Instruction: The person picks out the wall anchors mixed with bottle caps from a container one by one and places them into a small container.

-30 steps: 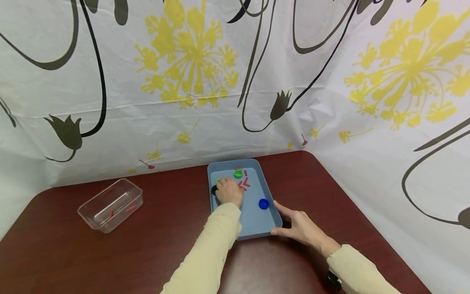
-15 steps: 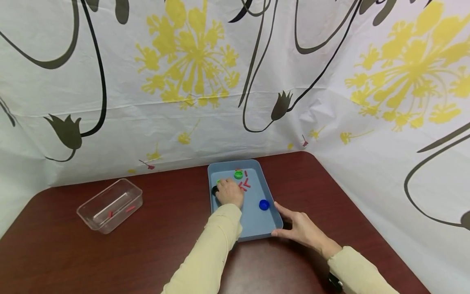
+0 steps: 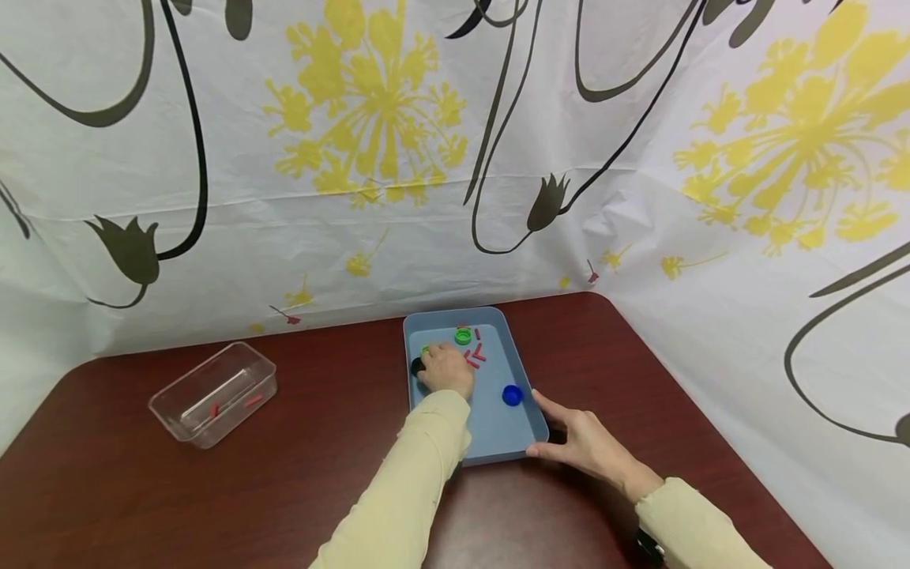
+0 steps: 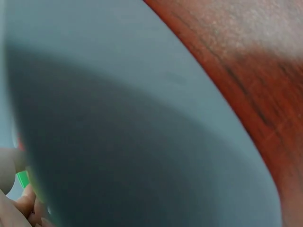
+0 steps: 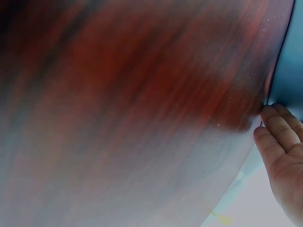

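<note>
A shallow blue-grey tray [image 3: 494,427] lies on the table and holds several small pieces. My left hand [image 3: 448,370] reaches into its left half, palm down, beside a black round cap [image 3: 417,366] and a partly hidden green cap [image 3: 425,348]. In the left wrist view, fingers [image 4: 27,201] show at the lower left around a bit of green; whether they pinch it is unclear. My right hand [image 3: 586,442] rests at the tray's near right corner, thumb and fingers spread. Its fingers [image 5: 279,130] lie straight against the tray's outer wall in the right wrist view.
Inside the tray are a green ring-shaped cap [image 3: 463,337], a blue cap [image 3: 512,395] and several short red sticks [image 3: 479,356]. At the left stands a clear plastic box [image 3: 235,387] with red sticks in it. A patterned white sheet [image 3: 355,261] hangs behind the table.
Both hands stay in nearly the same places. The whole head view has shifted very slightly; the tray, caps and sticks show no visible movement of their own.
</note>
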Demonstrator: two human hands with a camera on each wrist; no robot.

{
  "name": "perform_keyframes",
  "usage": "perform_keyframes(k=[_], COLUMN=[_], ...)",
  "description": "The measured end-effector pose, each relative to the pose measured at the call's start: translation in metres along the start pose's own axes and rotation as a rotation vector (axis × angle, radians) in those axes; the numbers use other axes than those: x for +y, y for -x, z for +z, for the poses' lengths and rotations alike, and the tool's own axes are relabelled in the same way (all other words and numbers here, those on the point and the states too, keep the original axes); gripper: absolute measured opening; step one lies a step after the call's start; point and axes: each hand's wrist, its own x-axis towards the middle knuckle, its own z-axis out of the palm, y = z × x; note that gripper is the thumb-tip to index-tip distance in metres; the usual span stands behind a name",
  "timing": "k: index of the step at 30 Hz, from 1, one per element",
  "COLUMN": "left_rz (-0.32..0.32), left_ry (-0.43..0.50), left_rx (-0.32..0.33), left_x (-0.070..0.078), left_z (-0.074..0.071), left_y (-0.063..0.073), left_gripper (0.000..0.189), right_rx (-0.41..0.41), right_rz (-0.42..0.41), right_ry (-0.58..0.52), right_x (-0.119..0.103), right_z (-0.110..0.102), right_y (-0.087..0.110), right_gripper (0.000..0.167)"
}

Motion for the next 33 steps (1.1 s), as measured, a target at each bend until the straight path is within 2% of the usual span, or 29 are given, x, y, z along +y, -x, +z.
perform_keyframes(k=[11,19,26,33], left_rz=[0.01,0.024,0.106,0.143], left_ry=[0.014,0.081,0.134,0.183], left_rx=[0.012,-0.022,-0.035,-0.065], left_x=[0.001,0.003,0.008,0.011], left_z=[-0.002,-0.01,-0.022,-0.033], left_y=[0.003,0.005,0.012,0.015], left_gripper=[0.039,0.04,0.038,0.032], right_rx=[-0.006,-0.017,-0.016,-0.012], right_rz=[-0.005,0.009,-0.002,-0.007], right_ry=[-0.016,-0.013,0.001,0.022], right_x=[-0.001,-0.003,-0.003,-0.004], right_z=[-0.001,-0.001,-0.002,-0.002], right_y=[0.001,0.002,0.002,0.001], right_gripper=[0.089,0.088,0.088,0.089])
